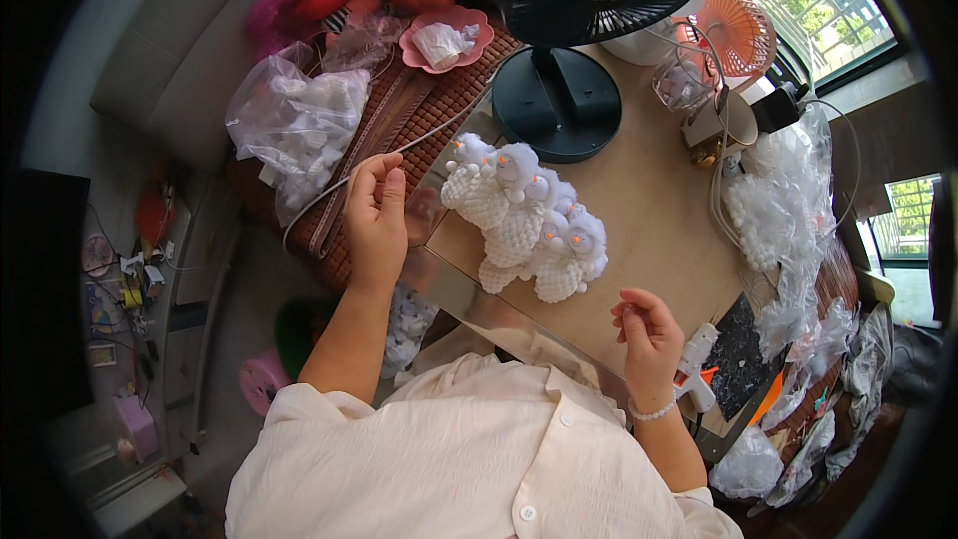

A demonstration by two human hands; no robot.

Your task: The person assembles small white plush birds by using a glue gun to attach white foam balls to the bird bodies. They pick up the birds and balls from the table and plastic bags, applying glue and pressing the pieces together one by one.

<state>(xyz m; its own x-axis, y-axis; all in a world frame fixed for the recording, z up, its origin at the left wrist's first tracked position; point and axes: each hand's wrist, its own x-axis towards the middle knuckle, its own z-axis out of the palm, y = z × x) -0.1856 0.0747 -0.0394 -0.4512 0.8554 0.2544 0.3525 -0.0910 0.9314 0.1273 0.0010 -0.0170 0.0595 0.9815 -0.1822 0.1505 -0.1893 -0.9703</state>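
Several white crocheted dolls with fluffy hoods and small orange noses stand bunched together on the table. To the left of them my left hand is raised by the table's edge, fingers bent and thumb up, with nothing seen in it. My right hand, with a bead bracelet on the wrist, hovers over the near right part of the table, its fingers curled; whether something small is between the fingertips cannot be told. Beside it, on the right, lies a white and orange hot glue gun next to a dark, speckled mat.
A black fan stands behind the dolls, its cable running left. Farther right are a pink fan, a mug and plastic bags with white pieces. On the left lie a filled clear bag and a pink dish.
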